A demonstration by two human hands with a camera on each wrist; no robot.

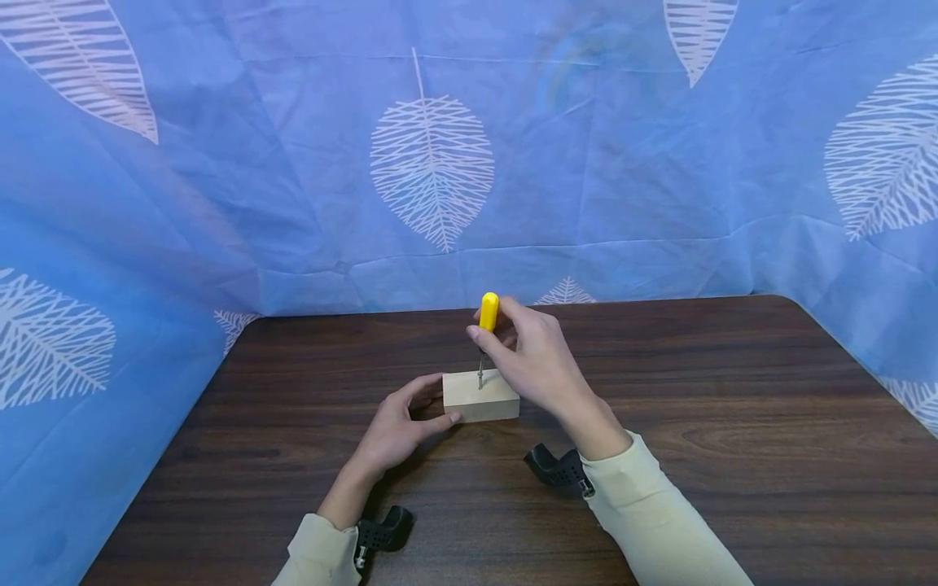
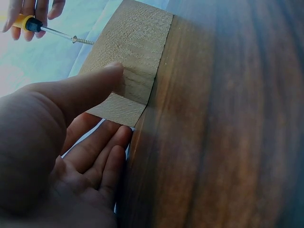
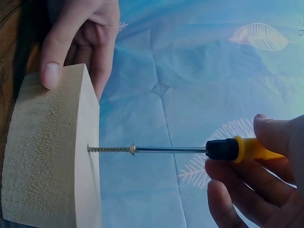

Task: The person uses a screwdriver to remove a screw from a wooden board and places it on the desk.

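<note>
A pale wooden block lies on the dark table, and a screw stands upright from its top face with the threads mostly exposed. My right hand holds a screwdriver by its yellow handle with thumb and fingers. In the right wrist view the screwdriver's metal shaft meets the screw head in a straight line. My left hand grips the block's left end, its thumb on the near side and its fingers around the end and far side.
The dark wood-grain table runs back to a blue cloth with white leaf prints. A black wrist camera mount sits at the left cuff, another black mount at the right.
</note>
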